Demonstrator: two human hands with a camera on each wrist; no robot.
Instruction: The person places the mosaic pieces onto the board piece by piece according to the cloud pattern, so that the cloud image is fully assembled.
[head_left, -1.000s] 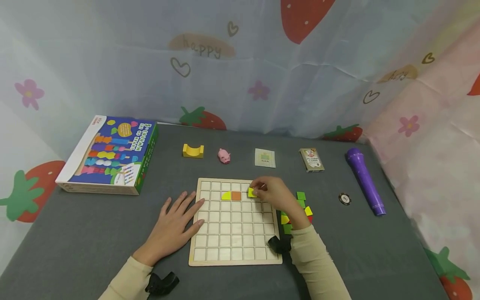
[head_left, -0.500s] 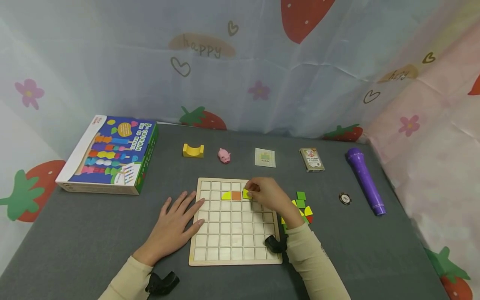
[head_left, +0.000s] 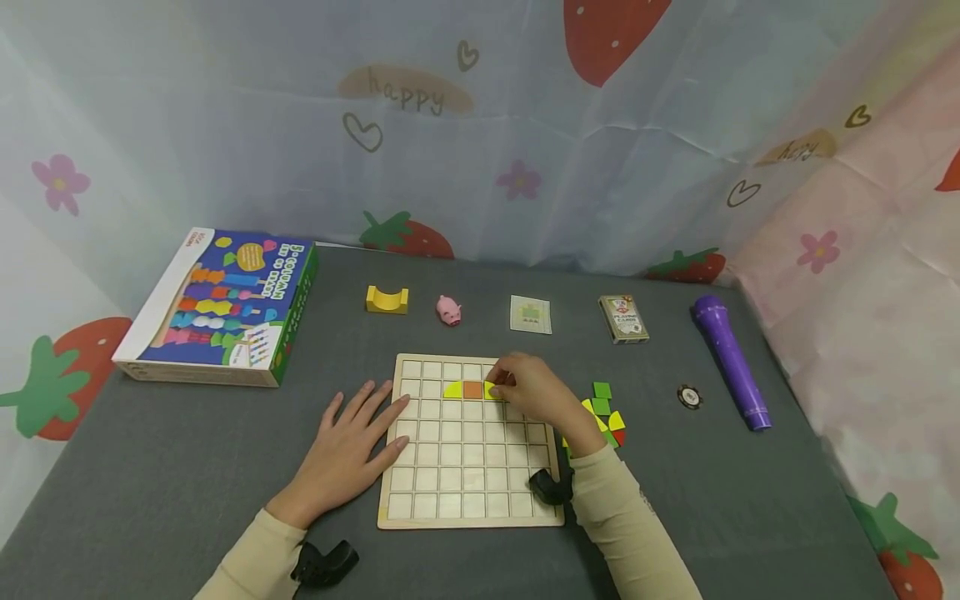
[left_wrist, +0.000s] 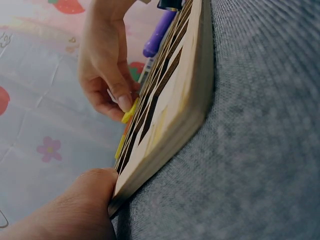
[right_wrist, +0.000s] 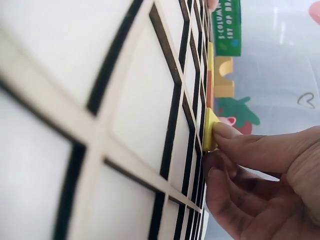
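A wooden grid board (head_left: 471,522) lies flat on the grey tabletop. In its second row sit a yellow quarter-round tile (head_left: 453,390) and, right beside it, an orange square tile (head_left: 472,390). My right hand (head_left: 534,390) pinches another yellow tile (head_left: 490,391) between thumb and fingers, at the cell to the right of the orange one. In the right wrist view that yellow tile (right_wrist: 210,131) stands a little tilted at the grid. My left hand (head_left: 341,454) lies with fingers spread, its fingertips on the board's left edge.
Several green, yellow and red tiles (head_left: 602,407) lie right of the board, partly behind the right forearm. Behind it stand a yellow block (head_left: 387,301), pink pig (head_left: 448,311), pattern card (head_left: 530,315) and card box (head_left: 624,320). A game box (head_left: 217,308), chip (head_left: 689,397) and purple tube (head_left: 731,362) flank these.
My right hand has moved left with the yellow tile, from a cell farther right to the one beside the orange tile. The left hand has stayed in place.
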